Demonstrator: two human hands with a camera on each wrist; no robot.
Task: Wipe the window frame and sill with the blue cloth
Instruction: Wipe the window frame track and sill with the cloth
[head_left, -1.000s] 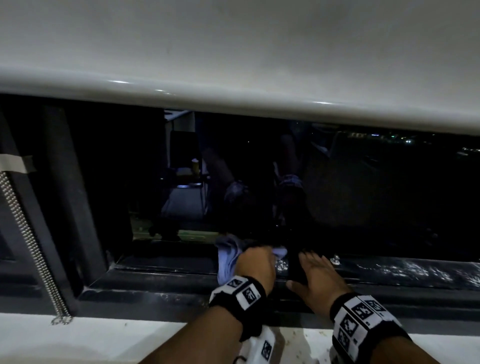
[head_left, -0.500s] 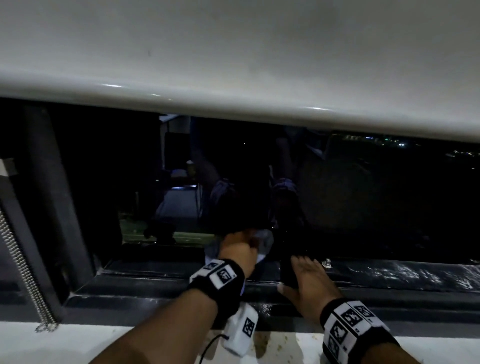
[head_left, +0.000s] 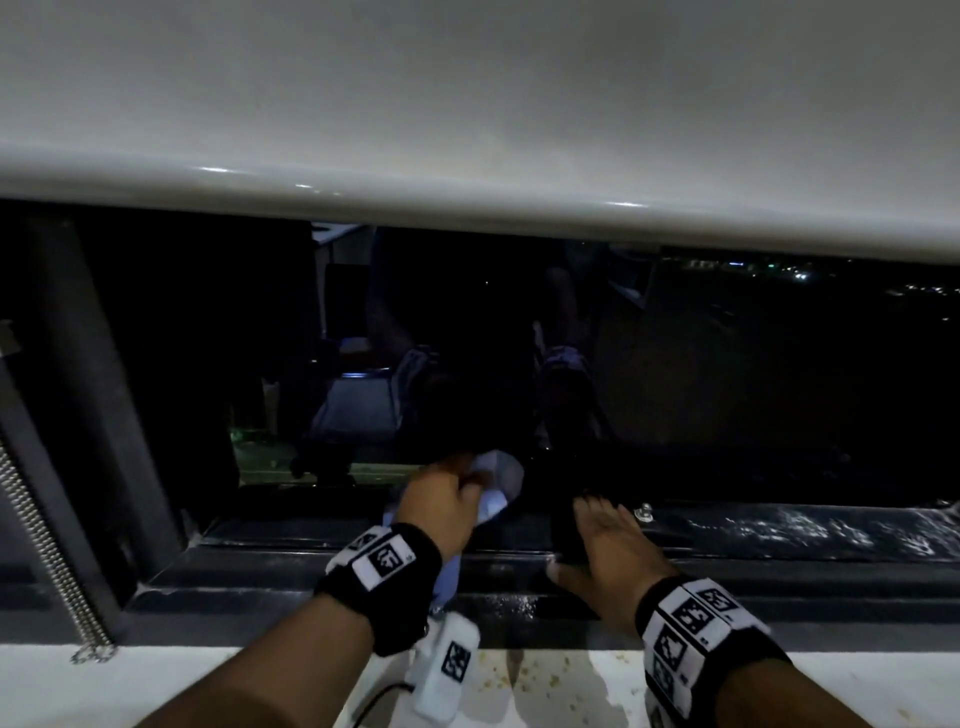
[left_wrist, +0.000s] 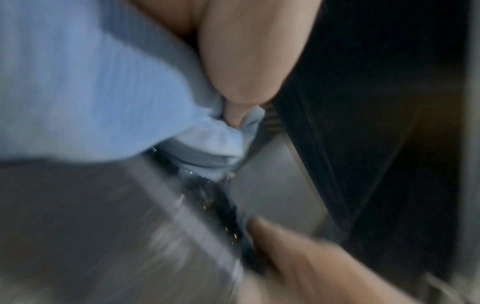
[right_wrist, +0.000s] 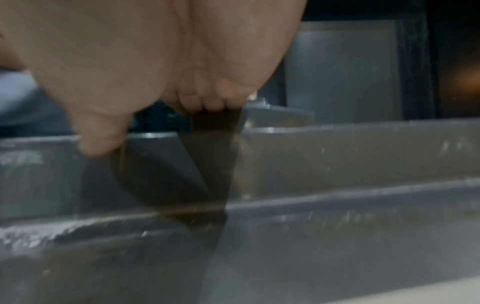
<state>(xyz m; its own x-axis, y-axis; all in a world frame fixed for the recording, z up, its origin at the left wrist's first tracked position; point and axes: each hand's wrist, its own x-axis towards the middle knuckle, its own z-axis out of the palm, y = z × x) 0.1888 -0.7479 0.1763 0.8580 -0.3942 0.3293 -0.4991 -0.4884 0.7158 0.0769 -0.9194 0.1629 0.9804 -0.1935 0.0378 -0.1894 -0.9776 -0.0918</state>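
Note:
My left hand (head_left: 441, 499) grips the bunched blue cloth (head_left: 496, 480) and holds it against the dark window frame's lower rail (head_left: 291, 530), close to the glass. In the left wrist view the blue cloth (left_wrist: 85, 86) fills the upper left, with my thumb (left_wrist: 244, 61) curled over its folds above the grey track (left_wrist: 272, 197). My right hand (head_left: 602, 540) lies flat with straight fingers on the wet dark sill (head_left: 779, 535), just right of the cloth. The right wrist view shows my right hand's fingertips (right_wrist: 207, 102) resting on the ridged grey sill (right_wrist: 337, 164).
A white roller blind (head_left: 467, 104) hangs low across the top of the window. A metal bead chain (head_left: 47, 545) dangles at the far left beside a dark vertical frame post (head_left: 88, 364). A white ledge (head_left: 156, 680) runs along the near edge. A small screw (head_left: 645, 512) sticks up by my right hand.
My left hand has carried the cloth a little farther in toward the glass and to the right. My right hand has stayed flat on the sill.

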